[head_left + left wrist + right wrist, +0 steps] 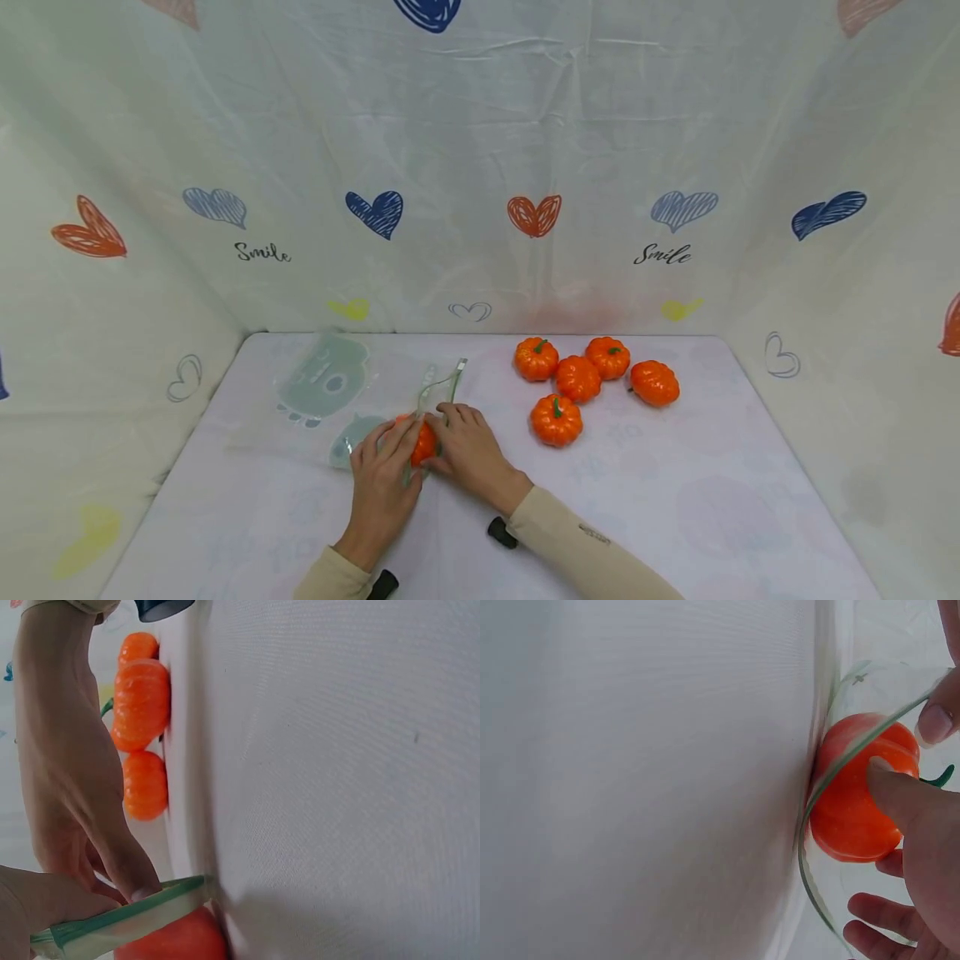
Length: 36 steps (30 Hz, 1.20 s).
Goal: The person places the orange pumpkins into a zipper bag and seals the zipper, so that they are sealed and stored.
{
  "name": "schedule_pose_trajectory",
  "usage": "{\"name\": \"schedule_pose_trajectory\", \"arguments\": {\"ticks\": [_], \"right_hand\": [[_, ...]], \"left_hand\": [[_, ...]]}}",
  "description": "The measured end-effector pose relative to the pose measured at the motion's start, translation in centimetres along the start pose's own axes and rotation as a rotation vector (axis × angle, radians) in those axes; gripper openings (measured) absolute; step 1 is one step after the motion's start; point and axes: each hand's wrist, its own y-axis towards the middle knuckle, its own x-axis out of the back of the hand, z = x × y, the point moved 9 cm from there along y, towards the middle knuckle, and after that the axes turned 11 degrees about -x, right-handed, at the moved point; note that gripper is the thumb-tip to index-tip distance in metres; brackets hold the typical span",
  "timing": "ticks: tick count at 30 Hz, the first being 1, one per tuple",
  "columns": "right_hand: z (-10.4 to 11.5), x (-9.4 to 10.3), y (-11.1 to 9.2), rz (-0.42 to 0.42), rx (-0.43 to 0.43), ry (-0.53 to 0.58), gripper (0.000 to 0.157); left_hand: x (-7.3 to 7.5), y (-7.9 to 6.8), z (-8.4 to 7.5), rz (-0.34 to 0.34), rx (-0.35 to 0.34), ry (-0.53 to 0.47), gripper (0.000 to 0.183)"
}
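Note:
A clear plastic zip bag [322,383] with pale green cartoon prints lies flat on the table, its green-edged mouth toward the right. At that mouth sits a small orange toy pumpkin [425,443] with a green stem, partly behind the clear film. My left hand [381,483] holds the bag's edge, fingers lying over the pumpkin's left side. From the right, my right hand [480,467] grips the pumpkin; in the right wrist view its thumb [900,791] presses on the orange skin [847,817] while the other fingers reach behind. Part of the bag's rim is hidden under the hands.
Several more orange pumpkins [577,379] are grouped at the back right of the white table [637,517]. Behind and beside the table hangs a pale curtain [465,150] printed with hearts. Dark wrist-worn pieces [502,533] show by both sleeves.

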Motion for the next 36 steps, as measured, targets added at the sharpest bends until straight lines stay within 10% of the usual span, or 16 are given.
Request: {"name": "schedule_pose_trajectory", "arguments": {"ticks": [21, 36], "right_hand": [[-4.8, 1.5, -2.9, 0.085, -0.134, 0.042, 0.065], [-12.1, 5.9, -6.8, -0.121, -0.294, 0.065, 0.066]], "left_hand": [[0.4, 0.0, 0.1, -0.013, -0.013, 0.003, 0.094], [0.2, -0.2, 0.3, -0.009, -0.003, -0.001, 0.094]]}}
